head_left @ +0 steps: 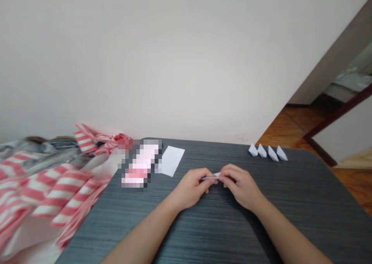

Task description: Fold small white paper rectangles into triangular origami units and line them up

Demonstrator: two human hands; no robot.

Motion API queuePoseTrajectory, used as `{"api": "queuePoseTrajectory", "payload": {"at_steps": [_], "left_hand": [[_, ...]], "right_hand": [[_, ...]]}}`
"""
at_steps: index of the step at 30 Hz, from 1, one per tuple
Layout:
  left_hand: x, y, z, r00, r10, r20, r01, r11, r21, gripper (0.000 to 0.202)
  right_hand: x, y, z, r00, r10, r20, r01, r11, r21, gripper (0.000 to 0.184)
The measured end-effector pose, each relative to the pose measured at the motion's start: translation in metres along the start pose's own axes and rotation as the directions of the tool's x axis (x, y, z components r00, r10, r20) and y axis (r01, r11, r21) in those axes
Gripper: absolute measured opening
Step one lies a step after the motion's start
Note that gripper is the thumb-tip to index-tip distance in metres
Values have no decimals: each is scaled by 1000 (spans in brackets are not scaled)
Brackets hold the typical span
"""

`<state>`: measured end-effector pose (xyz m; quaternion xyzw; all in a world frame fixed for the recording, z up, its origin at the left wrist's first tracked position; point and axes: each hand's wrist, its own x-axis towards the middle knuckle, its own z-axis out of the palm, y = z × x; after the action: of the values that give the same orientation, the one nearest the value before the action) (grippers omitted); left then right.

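Between my two hands is a small folded piece of white paper, seen nearly edge-on above the table. My left hand pinches its left end between thumb and fingers. On the other end, my right hand is closed in a similar pinch. The fingers cover most of the paper, so its full shape is hidden. A flat white sheet of paper lies to the left, beyond my left hand. Several folded white paper pieces stand in a row at the back right of the table.
The dark wood-grain table meets a pale wall at the back. At its left lies a blurred-out pink and white item. Red-and-white striped cloth is heaped beyond the left edge. Wooden floor shows at the right.
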<state>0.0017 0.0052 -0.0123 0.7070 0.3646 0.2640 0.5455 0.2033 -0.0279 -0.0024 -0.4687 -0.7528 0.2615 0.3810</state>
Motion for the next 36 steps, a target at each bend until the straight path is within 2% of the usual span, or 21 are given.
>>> {"api": "queuePoseTrajectory", "payload": {"at_steps": [11,15,18,20,24,28,30,32,36], "left_hand": [[1,2,0,1000,22,3,-22,1000,-15,22],[1,3,1,1000,3,5,-2,998,-56,35],[0,6,0,999,8,43,-7,1000,-13,22],[0,9,-1,999,10,51,-11,1000,25,22],[-1,13,-2,999,5,37,-7,999,41,21],[-1,11,-1,1000,14,27,-14,1000,2,21],[-1,9,-1,1000,11,28,-11,1000,-10,19],[-1,7,0,1000,7,31,-6,1000,-19,18],[-1,6,0,999,1,33,0,999,-37,16]], "right_hand": [[-1,2,1,999,32,-26,-32,999,23,21],[-1,2,0,1000,28,-4,-27,1000,9,21],[0,0,0,1000,18,5,-18,1000,8,22],[-1,0,1,1000,30,-7,-30,999,15,20],[-4,7,8,991,132,-3,-132,989,70,8],[-7,14,12,960,281,11,-276,935,224,15],[-6,12,11,955,296,26,-297,941,160,9],[-5,8,8,957,284,53,-288,953,92,16],[-4,3,4,963,262,63,-266,962,70,21]]}}
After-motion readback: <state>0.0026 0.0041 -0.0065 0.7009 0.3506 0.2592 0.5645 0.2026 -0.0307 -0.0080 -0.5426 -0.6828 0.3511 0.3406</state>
